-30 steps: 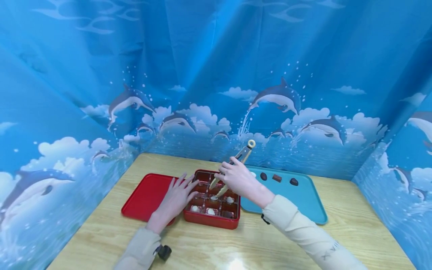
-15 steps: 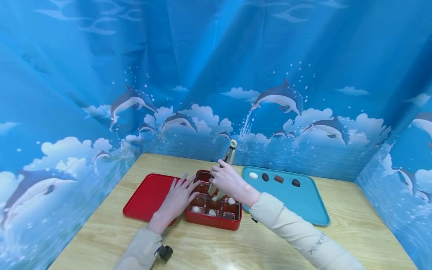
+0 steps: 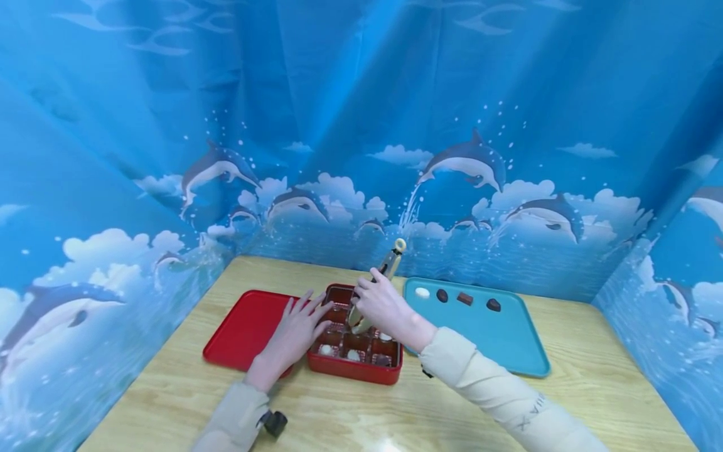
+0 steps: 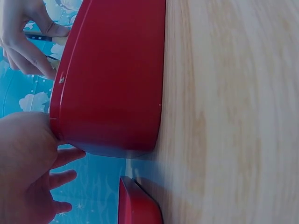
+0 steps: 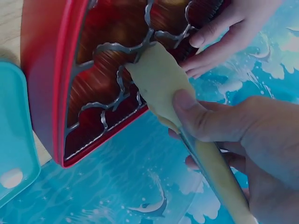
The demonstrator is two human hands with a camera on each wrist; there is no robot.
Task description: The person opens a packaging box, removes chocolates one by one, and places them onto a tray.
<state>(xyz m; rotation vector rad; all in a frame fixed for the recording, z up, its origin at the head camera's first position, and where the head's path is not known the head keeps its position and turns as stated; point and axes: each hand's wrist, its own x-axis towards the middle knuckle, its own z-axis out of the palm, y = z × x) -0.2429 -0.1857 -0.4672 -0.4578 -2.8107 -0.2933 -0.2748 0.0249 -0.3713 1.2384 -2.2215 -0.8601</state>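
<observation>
My right hand (image 3: 390, 309) grips a pair of tongs (image 5: 161, 79) with pale, scalloped tips, held steeply over a red box (image 3: 353, 369) with a divided insert. The tips reach into a middle compartment, and I cannot tell whether a piece sits between them. In the front row are two white chocolates (image 3: 353, 355) and a dark chocolate (image 3: 382, 360); another white chocolate (image 3: 385, 336) shows behind them, beside the tongs. My left hand (image 3: 295, 331) rests at the box's left rim, fingers spread and straight, as the left wrist view (image 4: 28, 154) also shows.
A red lid (image 3: 248, 333) lies left of the box, partly under the left forearm. To the right is a blue tray (image 3: 486, 342) bearing a white chocolate (image 3: 422, 292) and several dark pieces along its back. A dolphin-printed curtain (image 3: 361, 157) surrounds the wooden table (image 3: 322, 414).
My right hand has shifted left over the box, and the tongs stand more upright with their tips closer together. The tray's white chocolate has come into full view. My left hand stays put.
</observation>
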